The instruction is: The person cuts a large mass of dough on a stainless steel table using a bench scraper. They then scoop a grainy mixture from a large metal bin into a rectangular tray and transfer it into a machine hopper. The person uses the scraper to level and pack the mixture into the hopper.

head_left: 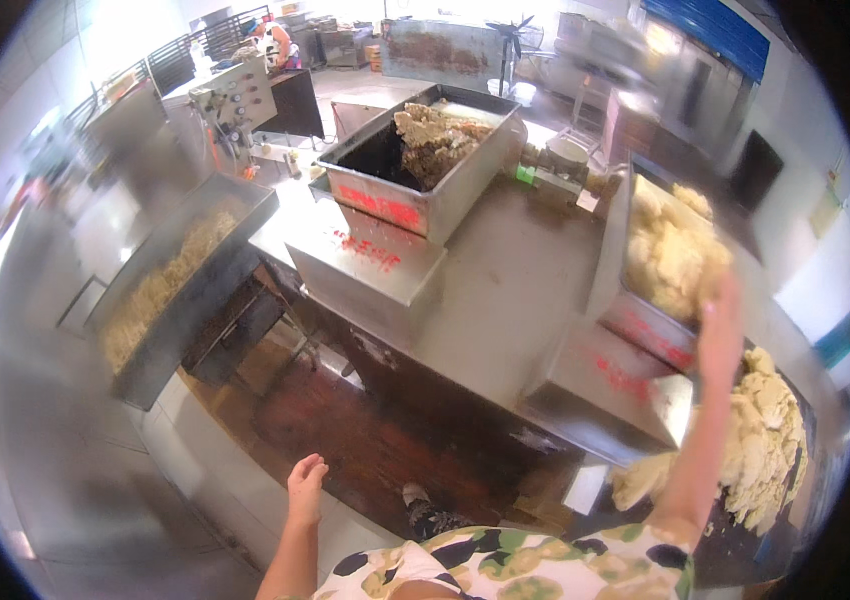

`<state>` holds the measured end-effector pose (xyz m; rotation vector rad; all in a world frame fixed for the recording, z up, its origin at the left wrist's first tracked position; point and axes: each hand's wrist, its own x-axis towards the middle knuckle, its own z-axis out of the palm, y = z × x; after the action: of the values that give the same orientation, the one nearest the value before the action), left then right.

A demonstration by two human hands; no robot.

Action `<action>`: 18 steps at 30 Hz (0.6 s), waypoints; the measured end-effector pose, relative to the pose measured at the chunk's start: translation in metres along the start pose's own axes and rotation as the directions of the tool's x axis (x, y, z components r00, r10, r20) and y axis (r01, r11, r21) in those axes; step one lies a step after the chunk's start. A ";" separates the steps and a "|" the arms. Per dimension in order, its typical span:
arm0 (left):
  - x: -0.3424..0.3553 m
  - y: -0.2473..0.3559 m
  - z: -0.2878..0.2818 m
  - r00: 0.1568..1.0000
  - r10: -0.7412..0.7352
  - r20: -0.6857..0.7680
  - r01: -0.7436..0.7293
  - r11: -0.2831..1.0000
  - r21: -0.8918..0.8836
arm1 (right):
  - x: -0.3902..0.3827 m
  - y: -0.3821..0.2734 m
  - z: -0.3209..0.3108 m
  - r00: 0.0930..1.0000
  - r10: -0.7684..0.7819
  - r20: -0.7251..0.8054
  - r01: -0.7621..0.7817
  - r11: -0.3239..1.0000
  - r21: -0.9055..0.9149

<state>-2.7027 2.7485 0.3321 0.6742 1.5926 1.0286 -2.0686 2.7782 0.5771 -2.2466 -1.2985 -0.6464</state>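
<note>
At the right, a metal hopper (605, 270) holds a lumpy heap of pale yellow dough (670, 245). My right hand (720, 325) reaches up along the near right side of that heap, its fingers stretched out and somewhat blurred against the dough. Whether it presses into the dough or only touches it, I cannot tell. Low in the middle left, my left hand (307, 480) hangs away from the machine with its fingers loosely curled together and nothing visible in them. More pale dough (760, 440) lies in a large pile below the right hopper, beside my right forearm.
A second metal hopper (425, 215) with brown, crumbly filling (440, 140) stands on the metal machine top (505, 280). To the left is a long metal trough (200, 290) of pale crumbly material. A control panel (233, 105) and another person (273, 45) are farther back.
</note>
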 end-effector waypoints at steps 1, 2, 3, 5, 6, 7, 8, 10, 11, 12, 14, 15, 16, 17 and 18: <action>0.016 0.019 0.006 0.999 0.034 0.029 -0.034 0.999 0.010 | 0.009 -0.009 -0.003 1.000 -0.002 -0.022 0.003 1.000 0.016; 0.030 0.039 0.008 0.996 0.069 0.061 -0.071 0.997 0.026 | 0.013 -0.016 -0.004 1.000 0.006 -0.023 -0.006 0.999 -0.036; 0.042 0.055 0.004 0.991 0.099 0.089 -0.102 0.994 0.034 | 0.015 -0.019 -0.003 0.999 0.010 -0.034 -0.012 0.996 -0.084; 0.071 0.075 -0.019 0.981 0.171 0.093 -0.173 0.985 0.022 | 0.007 -0.016 0.014 0.999 0.014 -0.052 -0.023 0.988 -0.156; 0.078 0.087 -0.021 0.989 0.131 0.061 -0.133 0.991 0.019 | 0.011 -0.021 0.014 0.993 0.106 -0.048 -0.113 0.979 -0.173; 0.086 0.101 -0.022 0.996 0.090 0.025 -0.090 0.996 0.014 | 0.013 -0.025 0.013 0.980 0.193 -0.044 -0.198 0.962 -0.187; 0.099 0.112 -0.025 0.998 0.058 0.037 -0.058 0.998 -0.022 | 0.010 -0.006 0.016 0.989 0.096 -0.112 -0.128 0.932 -0.338; 0.124 0.131 -0.043 1.000 0.019 0.020 -0.016 0.992 -0.127 | 0.001 -0.006 0.028 0.967 -0.034 -0.253 -0.037 0.963 -0.269; 0.132 0.145 -0.052 1.000 0.005 -0.020 -0.007 0.994 -0.109 | 0.002 -0.046 0.020 0.940 -0.044 -0.337 0.026 0.998 -0.058; 0.142 0.158 -0.073 0.998 0.016 -0.059 -0.022 0.995 -0.100 | 0.000 -0.115 0.007 0.938 0.006 -0.346 0.025 0.996 0.084; 0.170 0.181 -0.098 0.993 0.055 -0.104 -0.069 0.988 -0.140 | -0.004 -0.222 -0.010 0.937 0.046 -0.348 0.051 0.963 0.264; 0.188 0.194 -0.115 0.989 0.084 -0.122 -0.101 0.984 -0.144 | -0.007 -0.261 -0.009 0.939 0.046 -0.341 0.070 0.945 0.321; 0.207 0.208 -0.133 0.984 0.104 -0.147 -0.124 0.983 -0.137 | -0.010 -0.299 -0.005 0.941 0.049 -0.336 0.084 0.925 0.371; 0.227 0.221 -0.148 0.978 0.125 -0.165 -0.147 0.981 -0.129 | -0.010 -0.340 0.003 0.948 -0.006 -0.317 0.162 0.869 0.468; 0.248 0.235 -0.161 0.975 0.134 -0.178 -0.166 0.970 -0.177 | -0.013 -0.381 0.012 0.949 -0.059 -0.309 0.227 0.807 0.545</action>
<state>-2.9427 3.0228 0.4313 0.5975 1.5765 1.3615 -2.4080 2.9468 0.6192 -1.5153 -1.3104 -0.5068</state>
